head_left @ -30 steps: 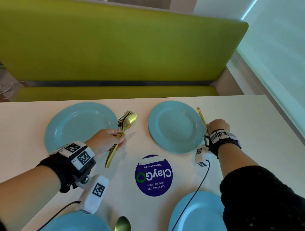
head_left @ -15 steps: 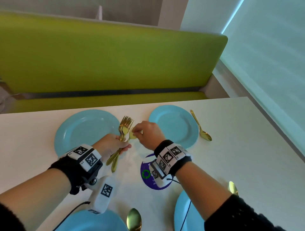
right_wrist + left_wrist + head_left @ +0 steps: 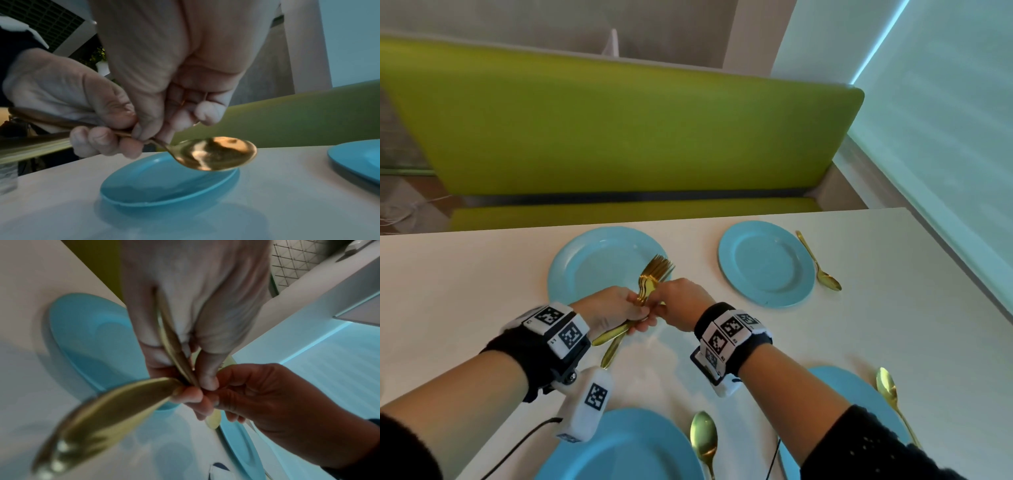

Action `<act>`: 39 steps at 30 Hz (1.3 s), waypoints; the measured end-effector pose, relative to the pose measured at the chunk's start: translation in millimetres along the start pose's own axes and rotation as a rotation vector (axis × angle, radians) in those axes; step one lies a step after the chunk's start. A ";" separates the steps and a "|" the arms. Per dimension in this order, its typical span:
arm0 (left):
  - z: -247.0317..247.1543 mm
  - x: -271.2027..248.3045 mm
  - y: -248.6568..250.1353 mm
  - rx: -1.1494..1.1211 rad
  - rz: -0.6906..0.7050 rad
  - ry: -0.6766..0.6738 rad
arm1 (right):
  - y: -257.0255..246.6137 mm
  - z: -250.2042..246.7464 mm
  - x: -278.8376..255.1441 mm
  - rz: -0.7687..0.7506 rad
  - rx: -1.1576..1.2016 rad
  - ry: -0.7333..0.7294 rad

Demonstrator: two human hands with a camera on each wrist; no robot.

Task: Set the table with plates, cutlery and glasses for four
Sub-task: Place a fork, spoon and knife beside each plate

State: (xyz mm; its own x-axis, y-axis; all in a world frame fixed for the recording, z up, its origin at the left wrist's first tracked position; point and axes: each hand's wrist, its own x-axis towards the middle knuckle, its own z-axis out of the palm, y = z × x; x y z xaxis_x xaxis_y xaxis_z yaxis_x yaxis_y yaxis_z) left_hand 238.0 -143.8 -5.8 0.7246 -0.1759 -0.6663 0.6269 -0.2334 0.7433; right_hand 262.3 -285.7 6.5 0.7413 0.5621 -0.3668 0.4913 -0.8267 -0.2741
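Observation:
My left hand (image 3: 633, 313) grips a bundle of gold forks (image 3: 655, 274) over the right edge of the far left blue plate (image 3: 585, 274). The bundle's handles (image 3: 107, 413) stick out below the fist. My right hand (image 3: 666, 301) meets the left hand and pinches the neck of a gold spoon (image 3: 216, 153) in that bundle. The spoon's bowl hangs just above the far left plate (image 3: 164, 186). A far right plate (image 3: 765, 263) has a spoon (image 3: 822, 274) lying on its right.
Two more blue plates sit at the near edge, the near left plate (image 3: 626, 452) and the near right plate (image 3: 856, 387). A near spoon (image 3: 703, 437) lies right of the first, another spoon (image 3: 887, 390) right of the second. A green bench (image 3: 619, 130) runs behind the white table (image 3: 911, 325).
My right hand left a spoon beside the far right plate, swung left to the bundle and now pinches a spoon there. The left hand kept its hold on the cutlery.

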 end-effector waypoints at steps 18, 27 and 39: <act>-53.6 0.3 -13.6 -0.077 -0.013 0.335 | 60.1 12.8 42.6 0.610 0.432 0.127; -56.1 7.3 -16.8 -0.122 -0.014 0.323 | 53.5 23.0 64.2 0.580 0.058 -0.085; -55.5 6.9 -15.9 -0.202 0.024 0.326 | 50.0 23.9 75.8 0.600 -0.034 -0.074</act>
State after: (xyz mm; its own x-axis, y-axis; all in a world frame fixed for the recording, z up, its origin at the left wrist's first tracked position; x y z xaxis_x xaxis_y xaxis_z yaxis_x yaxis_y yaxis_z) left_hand 248.9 -88.2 -18.9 0.7721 0.1422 -0.6193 0.6291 -0.0340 0.7765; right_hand 332.2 -283.9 -56.3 0.8602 -0.0036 -0.5099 0.0122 -0.9995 0.0276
